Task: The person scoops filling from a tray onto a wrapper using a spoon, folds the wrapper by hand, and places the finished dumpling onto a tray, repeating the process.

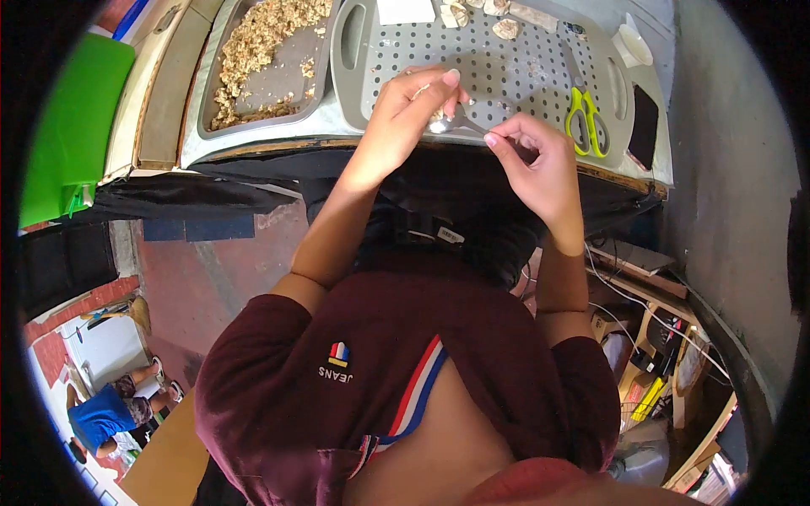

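The pale piece in the left hand (pixel 413 110) is mostly hidden by its fingers; the end of the thin silver metal utensil (pixel 474 127) disappears inside the right hand (pixel 537 156); the dark metal baking tray of brown crumbly pieces (pixel 278 74) and the square white sheet (pixel 406 10) are cut off by the top edge; the small white label on the lap (pixel 450 235) is unreadable.
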{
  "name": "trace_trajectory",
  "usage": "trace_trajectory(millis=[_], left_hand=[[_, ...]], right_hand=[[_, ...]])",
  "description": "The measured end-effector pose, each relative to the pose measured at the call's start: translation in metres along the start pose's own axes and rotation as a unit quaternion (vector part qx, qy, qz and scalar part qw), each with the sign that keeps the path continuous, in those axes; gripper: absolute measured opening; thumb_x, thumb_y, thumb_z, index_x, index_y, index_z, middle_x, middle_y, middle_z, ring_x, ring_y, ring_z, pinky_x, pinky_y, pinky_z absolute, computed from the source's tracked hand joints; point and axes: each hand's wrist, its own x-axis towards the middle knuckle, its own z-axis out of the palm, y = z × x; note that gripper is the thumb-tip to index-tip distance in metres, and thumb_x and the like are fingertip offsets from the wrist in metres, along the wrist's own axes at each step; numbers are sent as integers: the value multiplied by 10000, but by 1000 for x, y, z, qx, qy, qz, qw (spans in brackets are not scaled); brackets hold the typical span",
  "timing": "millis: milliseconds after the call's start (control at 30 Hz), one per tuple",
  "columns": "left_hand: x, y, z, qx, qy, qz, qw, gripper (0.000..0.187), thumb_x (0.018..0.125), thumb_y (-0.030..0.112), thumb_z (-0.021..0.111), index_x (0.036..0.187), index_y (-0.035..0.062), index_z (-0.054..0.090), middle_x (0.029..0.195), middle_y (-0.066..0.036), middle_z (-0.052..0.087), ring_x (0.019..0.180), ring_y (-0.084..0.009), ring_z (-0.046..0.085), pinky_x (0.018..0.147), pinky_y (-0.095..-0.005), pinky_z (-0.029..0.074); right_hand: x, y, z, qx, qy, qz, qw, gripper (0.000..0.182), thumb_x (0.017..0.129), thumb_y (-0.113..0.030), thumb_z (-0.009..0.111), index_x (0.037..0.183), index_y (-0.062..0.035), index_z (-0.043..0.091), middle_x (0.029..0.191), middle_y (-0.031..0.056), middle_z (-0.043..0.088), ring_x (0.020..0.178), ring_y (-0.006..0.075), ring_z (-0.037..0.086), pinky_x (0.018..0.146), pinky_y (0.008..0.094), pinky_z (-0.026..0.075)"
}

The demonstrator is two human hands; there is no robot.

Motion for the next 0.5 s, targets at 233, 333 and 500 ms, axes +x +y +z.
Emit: trace_trajectory(millis=[233, 333, 500], left_hand=[[-3, 13, -7, 33, 26, 50, 998, 374, 752, 186, 725, 1068, 13, 623, 1091, -83, 636, 1060, -168, 558, 902, -336, 402], [-3, 25, -18, 222, 11, 69, 972, 418, 704, 127, 766, 1094, 62, 631, 1100, -42, 647, 1043, -163, 576, 866, -316, 434], [3, 37, -22, 245, -58, 61, 966, 353, 750, 139, 738, 1087, 97, 642, 1075, -16, 659, 956, -178, 617, 738, -290, 489]], right_hand=[[2, 3, -6, -22, -15, 21, 999, 130, 810, -98, 675, 790, 3, 596, 659, 98, 609, 537, 139, 554, 517, 259, 416], [2, 4, -9, -29, -15, 28, 999, 134, 812, -109, 671, 790, 1, 597, 654, 101, 608, 537, 147, 556, 520, 266, 420], [4, 10, -11, -54, -13, 15, 998, 127, 810, -114, 665, 796, -5, 600, 662, 103, 616, 547, 159, 570, 537, 278, 438]])
